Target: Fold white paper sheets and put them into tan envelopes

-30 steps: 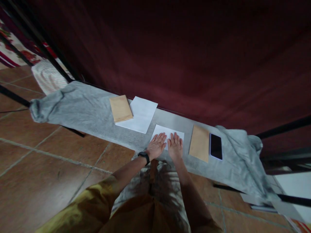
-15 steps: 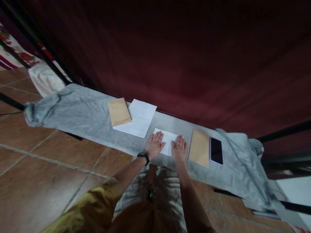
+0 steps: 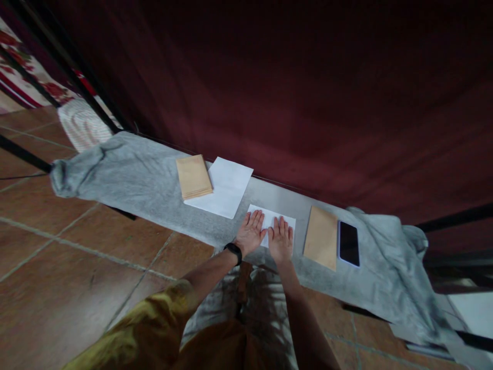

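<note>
A small white sheet of paper [image 3: 288,223], seemingly folded, lies on the grey cloth in front of me. Flat on its left part rests my left hand [image 3: 250,232], fingers stretched out, a black band on the wrist. My right hand [image 3: 281,239] lies flat on the paper's middle and right part, close beside the left. Both palms press down and grip nothing. To the right a brown envelope [image 3: 321,238] lies apart from the paper, with a phone [image 3: 348,243] next to it.
A stack of brown envelopes [image 3: 193,176] overlaps larger white paper [image 3: 230,186] on the left. Grey cloth [image 3: 142,174] covers the narrow bench and bunches at both ends. A dark red curtain [image 3: 269,103] hangs right behind it. Tiled floor [image 3: 69,288] lies in front.
My right hand has slid left across the paper toward my left hand, uncovering the paper's right edge. My left hand stays about where it was. The view has shifted slightly.
</note>
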Motion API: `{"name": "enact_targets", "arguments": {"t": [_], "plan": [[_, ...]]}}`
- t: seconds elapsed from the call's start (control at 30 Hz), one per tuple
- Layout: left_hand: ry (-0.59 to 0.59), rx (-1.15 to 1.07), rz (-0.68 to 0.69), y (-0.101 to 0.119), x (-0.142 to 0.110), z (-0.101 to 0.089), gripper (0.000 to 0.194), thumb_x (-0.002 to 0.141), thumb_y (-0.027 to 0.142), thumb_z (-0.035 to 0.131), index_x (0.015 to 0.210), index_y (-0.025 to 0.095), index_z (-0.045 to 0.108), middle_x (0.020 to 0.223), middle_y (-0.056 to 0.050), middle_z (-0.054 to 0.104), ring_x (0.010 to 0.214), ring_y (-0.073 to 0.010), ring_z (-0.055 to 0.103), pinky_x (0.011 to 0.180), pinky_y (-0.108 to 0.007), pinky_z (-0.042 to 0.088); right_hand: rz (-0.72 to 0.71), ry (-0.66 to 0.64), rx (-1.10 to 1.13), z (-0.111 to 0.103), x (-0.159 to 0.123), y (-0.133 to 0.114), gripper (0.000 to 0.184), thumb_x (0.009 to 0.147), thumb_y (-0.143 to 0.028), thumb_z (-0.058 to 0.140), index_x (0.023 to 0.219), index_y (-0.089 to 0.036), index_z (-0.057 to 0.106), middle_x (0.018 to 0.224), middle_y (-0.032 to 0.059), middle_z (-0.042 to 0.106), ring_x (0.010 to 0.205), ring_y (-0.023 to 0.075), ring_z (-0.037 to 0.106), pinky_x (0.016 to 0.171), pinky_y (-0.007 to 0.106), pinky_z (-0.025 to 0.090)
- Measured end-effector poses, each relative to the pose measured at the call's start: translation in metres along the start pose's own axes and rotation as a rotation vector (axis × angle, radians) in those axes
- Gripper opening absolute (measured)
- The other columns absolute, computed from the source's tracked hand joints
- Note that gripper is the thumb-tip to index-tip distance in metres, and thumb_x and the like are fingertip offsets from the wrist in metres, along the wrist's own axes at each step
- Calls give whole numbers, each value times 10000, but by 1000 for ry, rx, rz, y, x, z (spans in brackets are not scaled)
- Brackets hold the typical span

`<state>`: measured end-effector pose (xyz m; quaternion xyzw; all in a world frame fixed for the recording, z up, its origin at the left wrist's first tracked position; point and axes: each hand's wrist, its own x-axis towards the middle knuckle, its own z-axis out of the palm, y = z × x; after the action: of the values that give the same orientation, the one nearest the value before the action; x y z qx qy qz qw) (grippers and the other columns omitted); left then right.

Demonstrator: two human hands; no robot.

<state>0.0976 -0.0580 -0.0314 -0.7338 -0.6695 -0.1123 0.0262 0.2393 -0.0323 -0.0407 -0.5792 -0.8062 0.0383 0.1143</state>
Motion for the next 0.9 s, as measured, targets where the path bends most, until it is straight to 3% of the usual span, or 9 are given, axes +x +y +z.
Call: {"name": "enact_targets", "arguments": {"t": [0.2,0.4,0.53,0.77,0.9], "plan": [[-17,3,177,1,1,-11,504,1014,299,363,1498,171,418,1618,-88,324,1511,-258,236,1237,-494,159,15,-38,-53,-3,1,-1,549,1047,-376,259,1561,-190,309,1644,110,239,1496,284,257,1208,513,161],[-80,-11,241,3,6,-14,496,1020,253,301,1474,114,443,1587,-110,381,1503,-246,259,1237,-462,167,0,-16,-42,-5,-1,-2,548,1041,-353,278,1561,-181,307,1635,125,258,1495,290,259,1208,526,165],[-113,-50,227,2,7,-12,515,1014,250,295,1497,116,413,1580,-123,389,1505,-230,256,1242,-458,154,-11,13,-31,-5,-1,-3,546,1039,-345,285,1553,-167,326,1622,141,287,1485,306,280,1199,546,180],[-112,-127,178,-8,5,-5,505,1024,323,318,1522,267,375,1622,-32,324,1513,-188,231,1244,-468,115,-9,67,-18,1,-1,-3,534,1040,-342,305,1538,-159,361,1611,151,311,1474,316,306,1187,557,211],[-83,-114,58,-7,8,0,521,1012,315,324,1526,250,374,1611,-49,344,1511,-214,239,1241,-497,128,14,124,13,4,0,-3,533,1031,-356,362,1523,-152,392,1613,176,290,1474,329,307,1179,568,227]]}}
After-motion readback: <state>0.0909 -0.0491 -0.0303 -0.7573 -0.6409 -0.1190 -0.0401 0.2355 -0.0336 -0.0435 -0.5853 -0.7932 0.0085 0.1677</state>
